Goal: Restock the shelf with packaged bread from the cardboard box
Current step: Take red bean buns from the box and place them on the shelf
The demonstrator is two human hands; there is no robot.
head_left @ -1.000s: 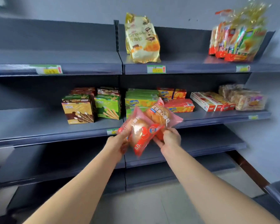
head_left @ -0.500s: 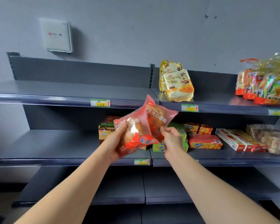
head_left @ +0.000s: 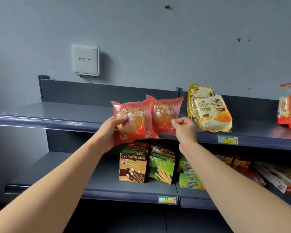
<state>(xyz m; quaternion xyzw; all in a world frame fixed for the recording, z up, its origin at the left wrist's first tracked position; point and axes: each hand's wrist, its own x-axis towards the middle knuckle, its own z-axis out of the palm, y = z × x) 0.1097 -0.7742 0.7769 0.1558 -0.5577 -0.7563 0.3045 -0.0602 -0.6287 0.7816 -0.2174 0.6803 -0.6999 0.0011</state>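
Two bare arms reach up toward the shelving. The left hand (head_left: 110,132) curls round the left side and lower corner of a bread packet (head_left: 134,121), thumb across its front. The packet is soft, glossy red film with a clear window showing a round golden bun, and it hangs in front of the lip of the top shelf (head_left: 65,113). The right hand (head_left: 186,130) has its fingers curled in, with thumb and forefinger pinching the right edge of a second bread packet (head_left: 166,115) of the same kind. That one stands upright at the front of the top shelf, partly behind the first.

Just to the right, crinkled gold-and-cream croissant bags (head_left: 212,113) lean in a short row on the same flat grey metal shelf, above a green-and-yellow price tag (head_left: 227,140). On the lower shelf (head_left: 74,174) stand a brown carton (head_left: 133,167) and a green carton (head_left: 161,167), both printed with biscuit sticks. A white, square, rounded plastic wall box (head_left: 85,60) is fixed on the matte grey wall.
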